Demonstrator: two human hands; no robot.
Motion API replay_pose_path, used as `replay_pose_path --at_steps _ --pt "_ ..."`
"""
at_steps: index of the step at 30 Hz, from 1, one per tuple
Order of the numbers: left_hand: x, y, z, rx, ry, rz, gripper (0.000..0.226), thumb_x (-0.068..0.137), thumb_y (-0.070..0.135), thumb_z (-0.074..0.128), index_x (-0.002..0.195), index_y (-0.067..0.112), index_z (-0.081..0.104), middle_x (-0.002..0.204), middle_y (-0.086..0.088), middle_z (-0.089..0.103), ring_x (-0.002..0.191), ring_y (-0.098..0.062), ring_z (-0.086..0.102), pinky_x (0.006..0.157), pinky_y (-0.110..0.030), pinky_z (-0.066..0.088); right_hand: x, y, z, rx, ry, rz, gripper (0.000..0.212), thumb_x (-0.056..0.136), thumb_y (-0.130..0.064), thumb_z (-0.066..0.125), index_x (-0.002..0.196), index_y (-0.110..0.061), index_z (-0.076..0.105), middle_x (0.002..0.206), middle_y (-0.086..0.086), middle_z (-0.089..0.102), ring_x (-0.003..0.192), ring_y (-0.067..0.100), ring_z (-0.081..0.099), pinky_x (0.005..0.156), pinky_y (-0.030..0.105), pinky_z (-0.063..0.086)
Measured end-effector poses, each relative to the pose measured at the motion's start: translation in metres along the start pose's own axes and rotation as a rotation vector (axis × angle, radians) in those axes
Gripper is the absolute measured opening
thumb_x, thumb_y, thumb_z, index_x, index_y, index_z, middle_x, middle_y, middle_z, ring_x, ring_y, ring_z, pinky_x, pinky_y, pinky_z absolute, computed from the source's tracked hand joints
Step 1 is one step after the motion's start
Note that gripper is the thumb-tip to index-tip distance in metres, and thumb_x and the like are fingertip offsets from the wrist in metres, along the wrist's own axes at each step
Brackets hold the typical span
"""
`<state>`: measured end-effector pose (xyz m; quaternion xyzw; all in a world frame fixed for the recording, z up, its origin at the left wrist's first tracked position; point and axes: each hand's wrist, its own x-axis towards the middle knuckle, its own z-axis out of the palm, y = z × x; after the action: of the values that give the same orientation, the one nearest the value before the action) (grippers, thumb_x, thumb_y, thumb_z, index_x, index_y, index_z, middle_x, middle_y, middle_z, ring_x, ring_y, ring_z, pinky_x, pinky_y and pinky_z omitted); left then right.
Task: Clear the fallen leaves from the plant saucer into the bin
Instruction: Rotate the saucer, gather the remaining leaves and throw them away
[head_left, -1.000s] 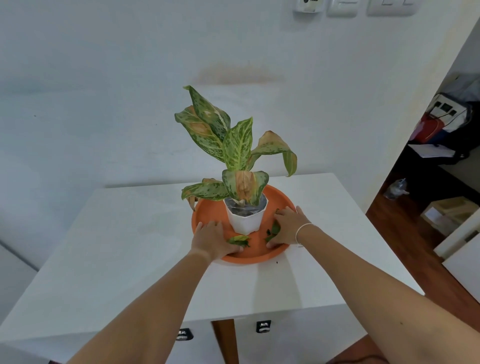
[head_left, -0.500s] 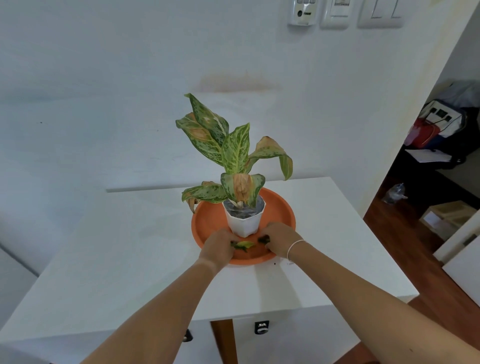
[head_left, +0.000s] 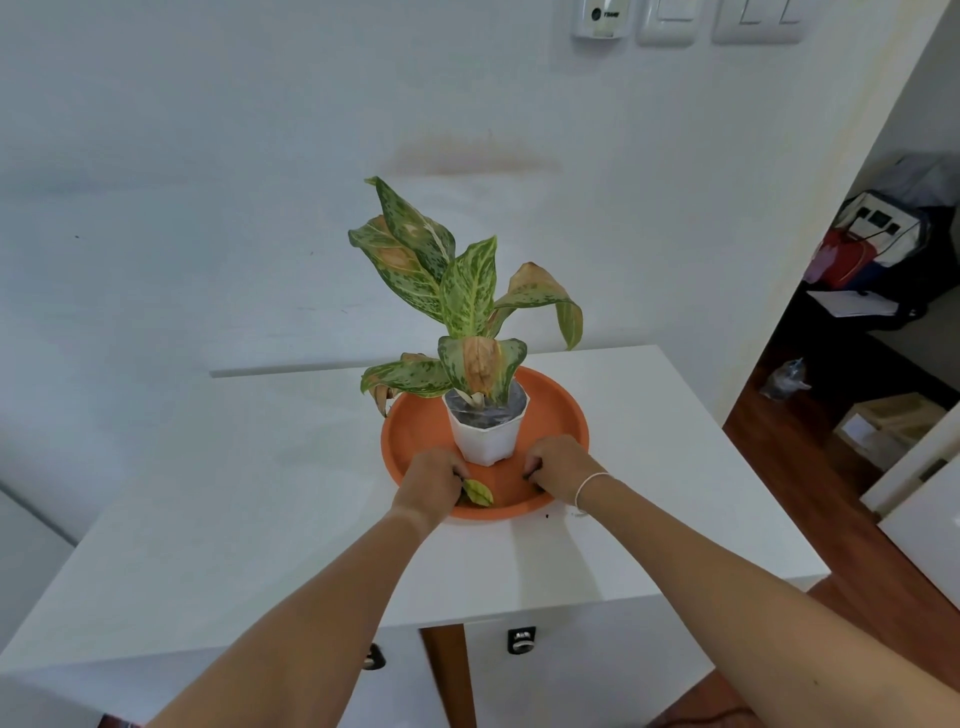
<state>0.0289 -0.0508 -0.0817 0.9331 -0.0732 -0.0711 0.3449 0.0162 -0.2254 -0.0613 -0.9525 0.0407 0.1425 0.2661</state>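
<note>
An orange saucer (head_left: 561, 415) rests on a white table (head_left: 260, 493) and carries a white pot (head_left: 485, 434) with a speckled green plant (head_left: 465, 296). Both my hands are in the saucer's front part, either side of the pot. My left hand (head_left: 431, 480) is closed around fallen leaves; one yellow-green leaf (head_left: 478, 492) sticks out of its fingers. My right hand (head_left: 558, 465) is curled into a fist, and a dark bit of leaf shows at its fingertips. No bin is in view.
A white wall stands right behind the table, with switches (head_left: 675, 23) high up. To the right a doorway opens onto a wooden floor (head_left: 779, 441) with a cardboard box (head_left: 883, 421) and bags (head_left: 878, 249). The table's front edge is near my elbows.
Both hands went from lying flat on the saucer to closed fists gathering leaves. They drew toward the saucer's front, closer together, and the loose leaves between them are now in my grip.
</note>
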Motion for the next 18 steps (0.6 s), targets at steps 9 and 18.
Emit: replay_pose_path --at_steps 9,18 --pt "0.001 0.003 -0.01 -0.225 0.082 -0.138 0.03 0.084 -0.004 0.047 0.095 0.003 0.075 0.099 -0.013 0.071 0.084 -0.018 0.056 0.062 -0.019 0.042 -0.001 0.011 -0.011 0.507 0.174 0.135 0.012 0.079 -0.001 0.069 0.072 -0.011 0.068 0.076 0.0 0.061 0.085 0.016 0.054 0.065 0.015 0.042" --pt "-0.005 0.005 -0.016 -0.656 0.022 -0.28 0.025 0.088 -0.004 0.046 0.094 0.001 0.07 0.075 -0.003 0.06 0.068 -0.012 0.054 0.064 -0.018 0.046 -0.009 0.007 -0.016 1.497 0.064 0.259 0.02 0.091 0.012 0.047 0.076 0.002 0.056 0.078 0.016 0.055 0.068 0.023 0.055 0.043 0.018 0.054"
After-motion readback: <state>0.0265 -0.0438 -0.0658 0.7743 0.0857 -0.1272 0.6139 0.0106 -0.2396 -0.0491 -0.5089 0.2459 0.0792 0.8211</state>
